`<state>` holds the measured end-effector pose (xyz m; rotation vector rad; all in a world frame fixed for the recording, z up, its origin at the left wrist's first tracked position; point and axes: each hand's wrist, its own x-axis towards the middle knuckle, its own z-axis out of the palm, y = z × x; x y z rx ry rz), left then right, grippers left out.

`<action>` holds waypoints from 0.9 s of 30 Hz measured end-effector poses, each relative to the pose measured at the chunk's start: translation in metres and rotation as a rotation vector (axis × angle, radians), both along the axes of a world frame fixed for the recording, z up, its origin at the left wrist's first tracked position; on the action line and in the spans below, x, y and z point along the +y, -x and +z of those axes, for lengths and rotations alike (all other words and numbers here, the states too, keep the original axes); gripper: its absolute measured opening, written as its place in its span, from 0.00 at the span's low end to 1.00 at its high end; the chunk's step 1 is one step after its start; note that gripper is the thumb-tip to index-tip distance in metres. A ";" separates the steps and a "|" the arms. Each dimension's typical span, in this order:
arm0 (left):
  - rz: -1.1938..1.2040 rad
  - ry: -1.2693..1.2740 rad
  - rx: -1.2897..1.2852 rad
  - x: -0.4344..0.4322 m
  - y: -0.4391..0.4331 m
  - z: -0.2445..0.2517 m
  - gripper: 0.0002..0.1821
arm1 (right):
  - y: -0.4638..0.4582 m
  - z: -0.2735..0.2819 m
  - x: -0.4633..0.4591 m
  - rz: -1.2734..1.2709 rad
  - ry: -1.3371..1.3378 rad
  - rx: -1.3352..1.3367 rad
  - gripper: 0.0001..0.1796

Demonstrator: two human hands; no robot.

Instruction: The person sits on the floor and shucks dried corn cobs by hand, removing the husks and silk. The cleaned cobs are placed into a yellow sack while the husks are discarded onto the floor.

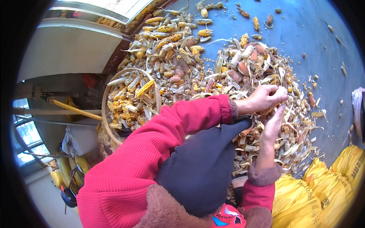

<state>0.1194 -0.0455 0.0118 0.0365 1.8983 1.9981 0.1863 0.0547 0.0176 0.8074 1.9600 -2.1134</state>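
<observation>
My left hand (261,98) grips a pale corn cob (281,92), its thumb and fingers closed around it. Just below, my right hand (271,125) reaches up with its fingertips close to the cob. Whether those fingers hold anything is hard to see. Under both hands spreads a heap of corn cobs and dry husks (293,142), with reddish cobs (243,67) on its far side. My knee in dark trousers (199,168) is between my forearms.
A round wood-rimmed basket (158,97) of corn stands left, with a larger pile of yellow cobs (168,42) behind it. Loose cobs dot the blue-grey floor (302,37). Yellow printed sacks (322,185) lie at lower right. A yellow-handled broom (77,109) leans at far left.
</observation>
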 end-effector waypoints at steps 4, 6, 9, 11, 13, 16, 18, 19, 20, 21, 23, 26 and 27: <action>0.021 0.010 0.222 0.014 -0.013 -0.011 0.26 | -0.006 -0.017 -0.020 -0.221 0.208 0.221 0.34; 0.002 -0.006 0.210 0.012 -0.015 -0.010 0.26 | -0.013 -0.017 -0.016 -0.159 -0.015 0.204 0.34; 0.015 0.000 0.209 0.008 -0.019 -0.016 0.25 | -0.021 -0.023 -0.010 -0.123 -0.098 0.123 0.33; 0.099 0.003 0.202 0.007 -0.023 -0.025 0.24 | -0.025 -0.028 -0.006 -0.107 -0.063 0.024 0.33; 0.109 -0.011 0.205 0.002 -0.025 -0.032 0.21 | -0.024 -0.025 -0.005 -0.041 -0.133 0.015 0.33; 0.174 -0.119 0.084 0.001 -0.026 -0.018 0.19 | -0.019 0.007 -0.013 0.108 -0.566 0.282 0.31; 0.116 0.094 0.166 -0.004 -0.023 -0.004 0.19 | -0.019 0.003 -0.008 0.161 -0.546 0.228 0.31; 0.090 0.203 0.206 -0.007 -0.023 -0.002 0.20 | -0.020 0.002 -0.006 0.191 -0.535 0.202 0.30; 0.084 0.175 0.229 -0.006 -0.022 -0.004 0.20 | -0.021 0.001 -0.007 0.169 -0.495 0.299 0.30; 0.073 0.145 0.222 -0.006 -0.021 -0.007 0.20 | -0.023 0.001 -0.011 0.146 -0.483 0.288 0.30; 0.049 0.084 0.209 -0.005 -0.020 -0.014 0.19 | -0.025 0.002 -0.018 0.096 -0.461 0.266 0.30; 0.130 -0.016 0.222 -0.003 -0.022 -0.023 0.19 | -0.029 0.002 -0.020 0.054 -0.367 0.180 0.31; 0.157 -0.040 0.230 -0.002 -0.021 -0.025 0.19 | -0.028 0.004 -0.022 0.034 -0.336 0.138 0.30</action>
